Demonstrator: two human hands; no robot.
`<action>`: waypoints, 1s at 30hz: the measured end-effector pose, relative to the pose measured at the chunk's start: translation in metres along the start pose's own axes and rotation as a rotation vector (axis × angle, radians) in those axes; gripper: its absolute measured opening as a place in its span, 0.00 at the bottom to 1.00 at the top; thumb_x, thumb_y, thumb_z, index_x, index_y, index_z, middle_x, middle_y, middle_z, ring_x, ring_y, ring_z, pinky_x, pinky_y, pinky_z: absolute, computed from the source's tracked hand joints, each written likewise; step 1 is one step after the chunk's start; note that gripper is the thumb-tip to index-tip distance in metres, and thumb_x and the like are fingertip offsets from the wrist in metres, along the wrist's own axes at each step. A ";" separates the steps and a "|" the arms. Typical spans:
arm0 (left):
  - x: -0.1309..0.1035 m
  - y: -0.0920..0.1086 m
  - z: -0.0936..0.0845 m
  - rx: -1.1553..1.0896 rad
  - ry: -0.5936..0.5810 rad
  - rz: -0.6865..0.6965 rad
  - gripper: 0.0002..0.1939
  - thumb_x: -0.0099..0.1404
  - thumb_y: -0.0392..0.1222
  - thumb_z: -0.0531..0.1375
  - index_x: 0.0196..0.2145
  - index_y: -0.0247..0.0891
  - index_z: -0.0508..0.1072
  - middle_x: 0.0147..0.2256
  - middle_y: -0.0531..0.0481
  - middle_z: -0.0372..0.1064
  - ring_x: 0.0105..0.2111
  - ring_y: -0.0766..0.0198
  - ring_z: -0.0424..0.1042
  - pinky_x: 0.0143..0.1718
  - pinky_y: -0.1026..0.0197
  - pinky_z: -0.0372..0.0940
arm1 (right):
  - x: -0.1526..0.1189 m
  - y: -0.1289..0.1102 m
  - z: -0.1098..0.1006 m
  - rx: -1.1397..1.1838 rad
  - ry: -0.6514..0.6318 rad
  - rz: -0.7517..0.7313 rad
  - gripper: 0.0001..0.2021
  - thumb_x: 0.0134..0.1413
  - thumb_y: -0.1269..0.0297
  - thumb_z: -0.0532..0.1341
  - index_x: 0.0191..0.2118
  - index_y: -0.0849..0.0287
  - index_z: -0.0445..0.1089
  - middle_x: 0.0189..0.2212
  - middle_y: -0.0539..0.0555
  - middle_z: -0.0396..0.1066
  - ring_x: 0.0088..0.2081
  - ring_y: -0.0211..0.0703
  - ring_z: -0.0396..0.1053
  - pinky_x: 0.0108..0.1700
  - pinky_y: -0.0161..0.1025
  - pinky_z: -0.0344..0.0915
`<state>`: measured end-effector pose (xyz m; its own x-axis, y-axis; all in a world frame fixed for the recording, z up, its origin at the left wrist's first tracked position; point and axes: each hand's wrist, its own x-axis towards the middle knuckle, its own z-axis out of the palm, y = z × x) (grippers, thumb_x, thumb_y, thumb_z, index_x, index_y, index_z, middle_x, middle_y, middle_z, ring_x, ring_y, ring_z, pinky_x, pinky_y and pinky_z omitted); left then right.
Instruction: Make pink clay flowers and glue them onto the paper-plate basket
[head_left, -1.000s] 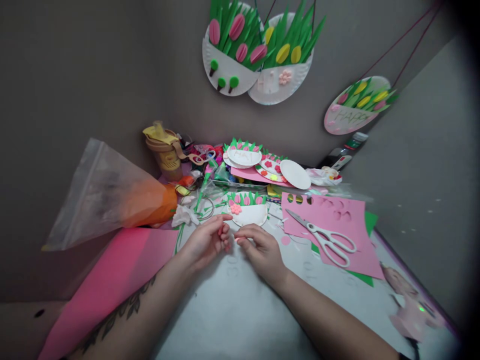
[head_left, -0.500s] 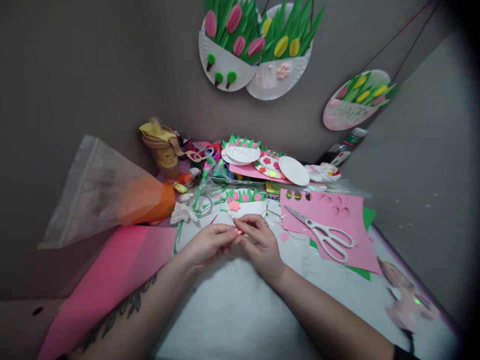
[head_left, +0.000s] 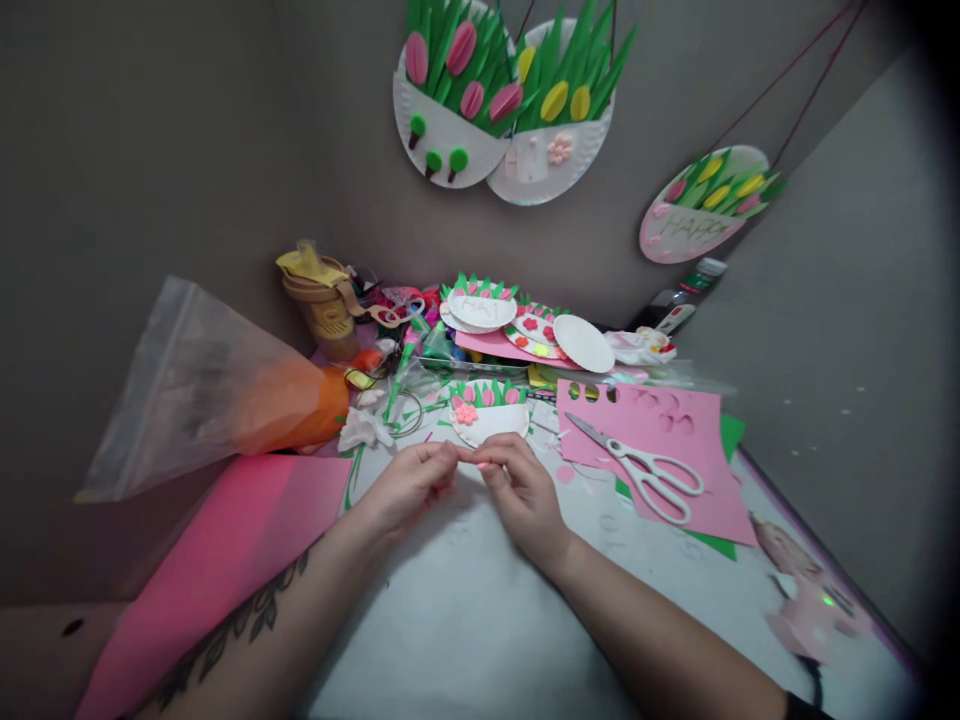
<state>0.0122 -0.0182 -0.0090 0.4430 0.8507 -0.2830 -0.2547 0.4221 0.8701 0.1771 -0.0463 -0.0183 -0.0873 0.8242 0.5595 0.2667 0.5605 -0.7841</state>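
Between the thumb and fingers of my right hand [head_left: 521, 495] is a small lump of pink clay [head_left: 482, 466], mostly covered by the fingertips. My left hand [head_left: 416, 485] is closed in a pinch right beside it, its fingertips meeting those of the right; anything inside the left pinch is hidden. Just beyond both hands lies a cut paper plate [head_left: 499, 425] with green paper grass, pink paper tulips and a pink flower [head_left: 466, 413] of small balls.
White-handled scissors [head_left: 649, 470] lie on punched pink paper [head_left: 697, 440] to the right. At the left are a clear plastic bag [head_left: 202, 390] with something orange and a pink sheet [head_left: 247, 530]. Decorated plates [head_left: 480, 312] and a lidded cup [head_left: 326, 310] stand at the back.
My left fingers have shifted slightly left and curled in more, drawing back from the pink clay. The right hand stays almost in place with the clay. The view has shifted slightly.
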 end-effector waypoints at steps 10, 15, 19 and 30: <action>0.011 0.011 -0.013 -0.357 0.192 0.031 0.15 0.59 0.43 0.63 0.37 0.26 0.76 0.22 0.57 0.51 0.19 0.77 0.50 0.17 0.73 0.51 | 0.000 0.007 0.008 -0.109 -0.074 0.122 0.02 0.51 0.65 0.65 0.30 0.55 0.71 0.34 0.52 0.65 0.39 0.44 0.66 0.42 0.42 0.64; 0.010 0.013 -0.013 -0.378 0.224 0.028 0.12 0.59 0.40 0.62 0.37 0.26 0.76 0.22 0.57 0.51 0.19 0.77 0.50 0.17 0.73 0.50 | -0.003 0.014 0.010 -0.151 -0.168 0.117 0.05 0.55 0.71 0.60 0.36 0.55 0.73 0.33 0.53 0.66 0.39 0.43 0.66 0.42 0.41 0.64; 0.011 0.013 -0.014 -0.383 0.236 0.021 0.12 0.58 0.40 0.63 0.36 0.26 0.76 0.21 0.58 0.51 0.18 0.77 0.50 0.17 0.72 0.49 | -0.004 0.018 0.009 -0.209 -0.276 0.080 0.08 0.60 0.70 0.57 0.35 0.55 0.74 0.32 0.53 0.67 0.39 0.43 0.64 0.43 0.41 0.62; 0.005 0.008 -0.014 0.249 0.039 -0.046 0.16 0.56 0.51 0.64 0.31 0.33 0.76 0.18 0.55 0.59 0.19 0.72 0.52 0.20 0.66 0.43 | -0.002 0.014 0.006 -0.208 -0.042 -0.012 0.02 0.56 0.67 0.62 0.36 0.55 0.70 0.33 0.52 0.67 0.38 0.44 0.66 0.41 0.43 0.64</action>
<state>0.0004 -0.0064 -0.0093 0.4144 0.8459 -0.3357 -0.0132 0.3744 0.9272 0.1756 -0.0398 -0.0323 -0.1305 0.8226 0.5535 0.4578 0.5452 -0.7023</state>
